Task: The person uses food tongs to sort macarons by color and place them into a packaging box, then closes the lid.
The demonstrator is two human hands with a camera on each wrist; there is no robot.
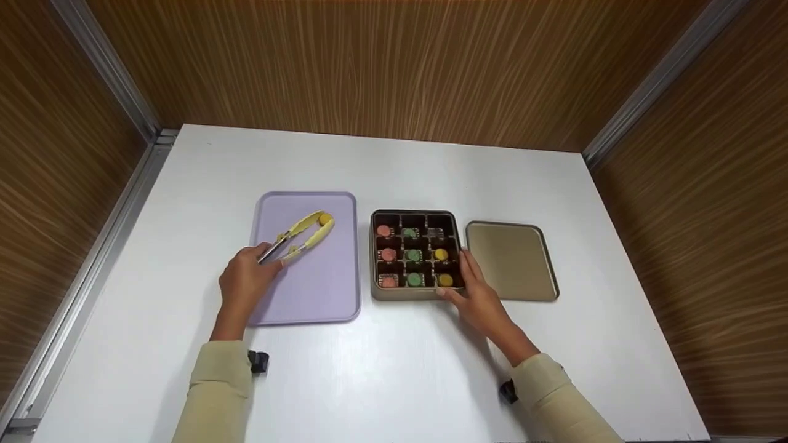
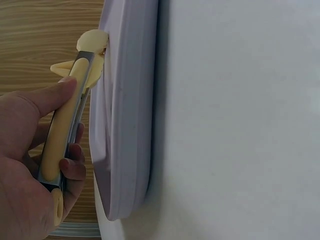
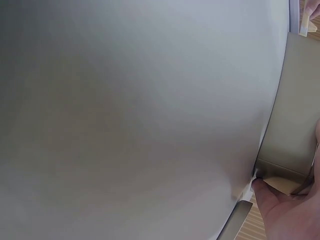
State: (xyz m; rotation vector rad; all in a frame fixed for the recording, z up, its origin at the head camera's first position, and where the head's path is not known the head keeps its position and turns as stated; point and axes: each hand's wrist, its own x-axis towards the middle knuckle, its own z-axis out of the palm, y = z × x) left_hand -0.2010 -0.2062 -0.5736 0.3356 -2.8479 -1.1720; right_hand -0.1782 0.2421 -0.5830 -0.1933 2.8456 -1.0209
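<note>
The left hand and right hand are bare, the left sleeve and right sleeve plain pale beige with broad cuffs, each with a small black block alongside

The left arm, in a pale khaki cloth sleeve with a broad cuff, rises from the lower left of the head view; its left hand, left of centre, grips with curled fingers and extended thumb. The right arm, sleeved alike, slants in from the lower right; its right hand, right of centre, spreads its thumb from its fairly straight fingers.
</note>
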